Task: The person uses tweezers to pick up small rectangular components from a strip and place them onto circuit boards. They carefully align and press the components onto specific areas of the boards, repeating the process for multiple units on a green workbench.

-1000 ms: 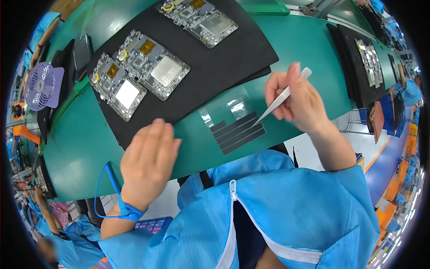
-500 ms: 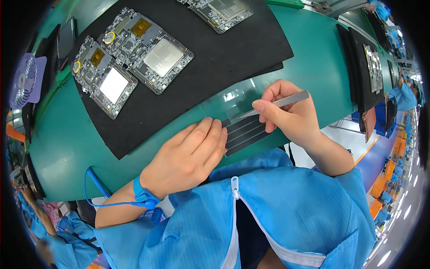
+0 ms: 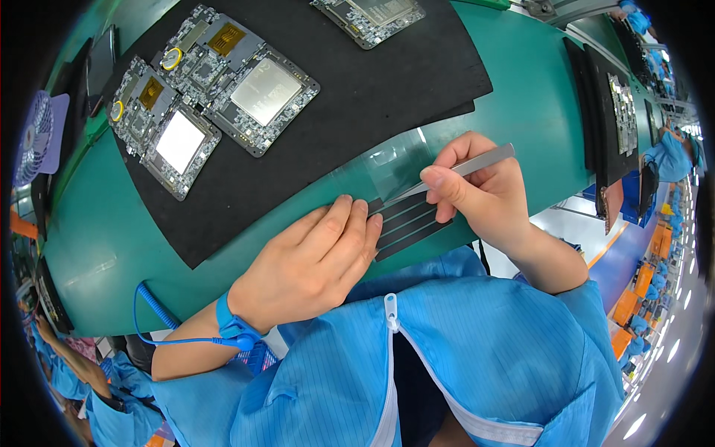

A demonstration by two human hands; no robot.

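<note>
My right hand grips metal tweezers between thumb and fingers, their points angled down to the left. The tips meet the upper edge of a sheet of black strips, parted by thin pale lines, near the table's front edge. Lying flat over that sheet's left end is my left hand, its fingers extended side by side and its thumb hidden. A blue wrist strap with a coiled cord circles the left wrist. Just beyond the strips, a clear film reflects light.
A black mat covers much of the green table. On it lie two joined circuit boards at left and another board at the far edge. More boards rest on dark mats at right. A purple fan stands far left.
The whole view has shifted slightly, so the boards sit a little further left. Both hands and the tweezers hold almost the same pose over the strips.
</note>
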